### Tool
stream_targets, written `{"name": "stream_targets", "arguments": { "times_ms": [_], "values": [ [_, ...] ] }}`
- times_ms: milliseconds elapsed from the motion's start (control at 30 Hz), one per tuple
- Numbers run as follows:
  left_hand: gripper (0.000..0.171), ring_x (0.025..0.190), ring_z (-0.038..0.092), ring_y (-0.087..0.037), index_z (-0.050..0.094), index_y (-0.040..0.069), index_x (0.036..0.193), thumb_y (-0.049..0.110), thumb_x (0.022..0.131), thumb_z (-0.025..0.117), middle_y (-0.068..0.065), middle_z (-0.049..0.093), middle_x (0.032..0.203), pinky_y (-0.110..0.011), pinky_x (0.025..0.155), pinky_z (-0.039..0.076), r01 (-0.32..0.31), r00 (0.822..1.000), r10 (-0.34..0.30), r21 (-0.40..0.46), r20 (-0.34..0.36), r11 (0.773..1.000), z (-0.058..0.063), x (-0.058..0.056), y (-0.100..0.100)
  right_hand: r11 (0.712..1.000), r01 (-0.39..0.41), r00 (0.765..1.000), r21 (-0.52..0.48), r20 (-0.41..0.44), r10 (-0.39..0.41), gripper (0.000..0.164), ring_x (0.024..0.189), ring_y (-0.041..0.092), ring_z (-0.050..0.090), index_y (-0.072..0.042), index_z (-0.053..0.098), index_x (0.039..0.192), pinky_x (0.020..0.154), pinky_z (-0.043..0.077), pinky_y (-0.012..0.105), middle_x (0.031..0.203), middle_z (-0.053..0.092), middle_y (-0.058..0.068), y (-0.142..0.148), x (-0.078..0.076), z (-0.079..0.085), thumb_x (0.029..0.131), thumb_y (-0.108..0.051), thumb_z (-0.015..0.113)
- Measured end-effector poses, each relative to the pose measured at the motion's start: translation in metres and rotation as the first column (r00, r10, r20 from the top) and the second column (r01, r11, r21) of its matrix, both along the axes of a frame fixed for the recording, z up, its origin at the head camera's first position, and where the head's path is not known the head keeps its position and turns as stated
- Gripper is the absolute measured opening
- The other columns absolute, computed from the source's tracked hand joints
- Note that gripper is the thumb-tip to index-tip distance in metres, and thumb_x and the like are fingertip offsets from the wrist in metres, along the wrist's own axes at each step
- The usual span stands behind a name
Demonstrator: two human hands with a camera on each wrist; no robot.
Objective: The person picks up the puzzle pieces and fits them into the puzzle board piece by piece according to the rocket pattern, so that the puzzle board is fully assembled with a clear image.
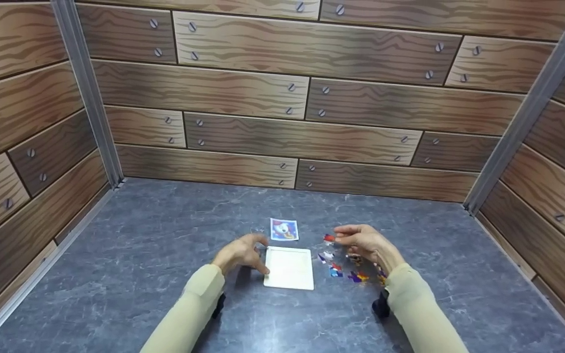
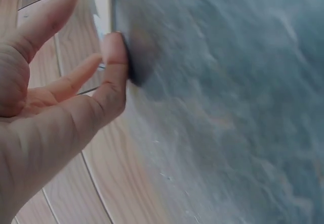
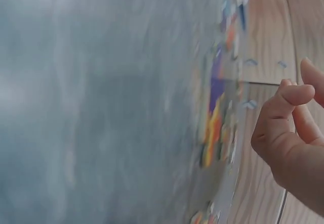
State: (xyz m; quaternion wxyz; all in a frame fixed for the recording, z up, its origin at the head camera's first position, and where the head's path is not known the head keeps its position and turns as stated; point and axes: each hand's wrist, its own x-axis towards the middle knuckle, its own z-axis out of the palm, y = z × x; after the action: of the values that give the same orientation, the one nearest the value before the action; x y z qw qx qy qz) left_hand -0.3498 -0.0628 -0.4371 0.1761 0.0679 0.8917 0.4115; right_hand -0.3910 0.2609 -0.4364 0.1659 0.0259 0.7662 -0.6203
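A white square tray lies on the table in front of the person. The left hand is at its left side, thumb at the near left edge and fingers by the far left corner. In the left wrist view a curled fingertip meets the tray's side. Right hand is over several colourful puzzle pieces, fingers bent, with its thumb and index fingertips right at a red puzzle piece. I cannot tell whether it pinches that piece. In the right wrist view the bent fingers show above the table.
A small picture card with a cartoon figure lies just beyond the tray. Other puzzle pieces are scattered right of the tray, some partly hidden under the right hand. Wood-print walls stand around the grey marbled table.
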Motion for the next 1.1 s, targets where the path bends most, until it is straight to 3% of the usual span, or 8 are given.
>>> {"name": "stream_targets", "arguments": {
  "times_ms": [100,367,567,833,933,1100],
  "values": [
    [0.066,0.076,0.051,-0.015,0.060,0.009,0.125,0.001,0.066,0.088,-0.006,0.060,0.094,-0.028,0.068,0.044,0.009,1.000,-0.009,-0.006,-0.016,1.000,-0.002,-0.006,-0.001,0.999,0.005,1.000,0.044,-0.009,-0.005,0.052,0.072,0.007,0.056,0.004,0.052,0.136,0.061,0.048,0.021,0.106,0.065,0.005,0.001,-0.007,-0.001,0.087,-0.002,0.070],
    [0.064,0.075,0.049,-0.015,0.062,0.010,0.125,-0.002,0.067,0.086,-0.006,0.058,0.091,-0.026,0.065,0.043,0.075,0.997,-0.074,0.029,-0.022,0.997,-0.006,-0.017,-0.004,0.983,-0.043,0.998,0.177,-0.028,0.048,0.049,0.083,0.007,0.059,-0.002,0.056,0.135,0.073,0.052,0.025,0.131,0.060,0.014,0.003,-0.021,0.001,0.089,-0.008,0.070],
    [0.057,0.071,0.050,-0.013,0.066,0.007,0.118,-0.006,0.066,0.085,-0.004,0.056,0.085,-0.024,0.062,0.045,0.086,0.996,-0.084,0.110,-0.021,0.990,-0.011,-0.025,-0.008,0.979,-0.076,0.996,0.187,-0.021,0.081,0.050,0.085,0.010,0.061,-0.002,0.057,0.134,0.073,0.052,0.027,0.129,0.062,0.013,0.002,-0.026,-0.002,0.087,-0.008,0.072],
    [0.051,0.078,0.053,-0.013,0.069,-0.001,0.111,-0.011,0.064,0.083,-0.011,0.063,0.099,-0.021,0.066,0.046,0.114,0.993,-0.103,0.232,-0.056,0.966,-0.017,-0.032,-0.010,0.975,-0.106,0.993,0.196,-0.032,0.114,0.047,0.082,0.010,0.061,0.000,0.059,0.131,0.069,0.051,0.027,0.119,0.067,0.010,0.001,-0.027,-0.004,0.085,-0.004,0.072],
    [0.050,0.082,0.052,-0.014,0.070,0.000,0.111,-0.012,0.064,0.083,-0.008,0.064,0.098,-0.021,0.067,0.045,0.122,0.992,-0.114,0.230,-0.046,0.966,-0.017,-0.033,-0.009,0.970,-0.083,0.994,0.229,-0.051,0.097,0.046,0.082,0.011,0.061,-0.001,0.062,0.128,0.069,0.051,0.027,0.116,0.067,0.010,0.000,-0.029,-0.004,0.084,-0.002,0.072],
    [0.048,0.085,0.053,-0.014,0.070,0.002,0.109,-0.011,0.065,0.083,-0.005,0.063,0.096,-0.022,0.071,0.045,0.139,0.989,-0.130,0.151,-0.067,0.979,-0.018,-0.035,-0.006,0.956,-0.104,0.990,0.273,-0.064,0.125,0.044,0.085,0.013,0.062,0.001,0.062,0.127,0.069,0.051,0.028,0.116,0.067,0.012,0.000,-0.033,-0.005,0.083,0.002,0.071]
  ]
}}
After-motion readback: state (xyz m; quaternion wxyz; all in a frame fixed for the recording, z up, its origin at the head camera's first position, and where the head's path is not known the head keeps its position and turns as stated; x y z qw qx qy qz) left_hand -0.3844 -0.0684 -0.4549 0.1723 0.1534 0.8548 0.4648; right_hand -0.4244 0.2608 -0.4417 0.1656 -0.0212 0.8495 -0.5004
